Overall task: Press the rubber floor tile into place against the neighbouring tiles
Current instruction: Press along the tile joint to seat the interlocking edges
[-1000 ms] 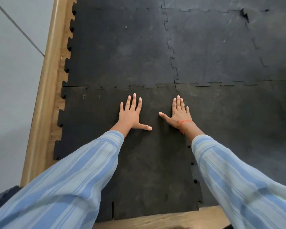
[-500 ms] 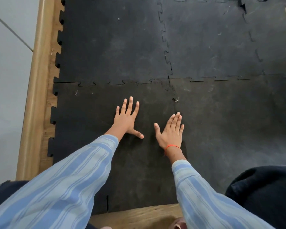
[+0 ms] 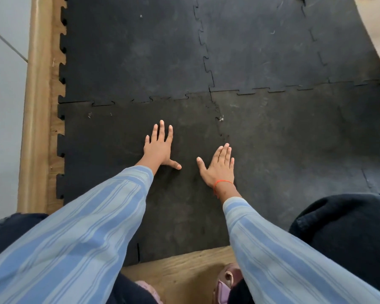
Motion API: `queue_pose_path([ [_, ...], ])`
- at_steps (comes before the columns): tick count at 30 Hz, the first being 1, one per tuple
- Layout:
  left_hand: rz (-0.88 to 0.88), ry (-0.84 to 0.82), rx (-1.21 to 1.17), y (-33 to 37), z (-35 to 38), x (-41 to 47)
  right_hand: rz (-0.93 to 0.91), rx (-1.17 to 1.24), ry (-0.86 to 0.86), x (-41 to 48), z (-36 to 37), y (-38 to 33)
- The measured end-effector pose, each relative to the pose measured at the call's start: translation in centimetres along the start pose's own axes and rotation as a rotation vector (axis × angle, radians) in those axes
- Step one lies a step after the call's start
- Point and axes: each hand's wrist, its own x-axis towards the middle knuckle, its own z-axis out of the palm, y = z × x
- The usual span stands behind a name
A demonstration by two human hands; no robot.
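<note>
A black rubber floor tile point(image 3: 110, 150) with jigsaw edges lies at the near left, its far edge meeting a neighbouring tile point(image 3: 130, 53) and its right edge meeting another neighbouring tile point(image 3: 294, 145). My left hand point(image 3: 159, 147) lies flat on the near-left tile, fingers spread, palm down. My right hand point(image 3: 218, 166) lies flat beside it, fingers together, close to the seam on the right; an orange thread circles its wrist. Neither hand holds anything. Part of the far seam shows small gaps between the teeth.
More black tiles point(image 3: 261, 47) cover the floor beyond. A wooden border point(image 3: 36, 106) runs along the left, with pale floor outside it. Bare wood point(image 3: 184, 266) shows at the near edge, by my pink shoes point(image 3: 225, 281). Dark-clothed knees sit at both lower corners.
My right hand has slid back toward me along the right seam, from near the far corner. My left hand stays pressed in about the same spot. My view has dropped lower, showing knees and shoes.
</note>
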Motion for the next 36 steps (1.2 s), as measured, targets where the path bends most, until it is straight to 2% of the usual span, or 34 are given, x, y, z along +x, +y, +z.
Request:
queue_pose_path([
  [5,0.000,-0.018,-0.014,0.4,-0.3,0.0,-0.009,-0.043,-0.135,0.8,-1.4,0.2],
  [12,0.047,-0.008,0.022,1.4,0.3,-1.2,-0.016,-0.082,-0.116,0.3,-1.5,0.5],
  [14,0.072,-0.011,0.039,1.6,0.9,-1.6,-0.006,-0.047,-0.026,-1.1,-0.4,1.5],
  [16,0.091,-0.020,0.062,1.9,1.4,-2.1,0.062,-0.013,0.125,-4.2,2.3,2.3],
  [18,0.109,-0.054,0.081,2.1,1.7,-2.4,0.142,0.013,0.193,-7.6,4.9,2.5],
  [22,0.111,-0.085,0.079,2.4,1.6,-2.5,0.182,0.051,0.121,-9.1,6.1,2.0],
  [36,0.111,-0.090,0.063,2.2,1.9,-2.0,0.106,0.122,-0.045,-7.7,3.1,2.8],
])
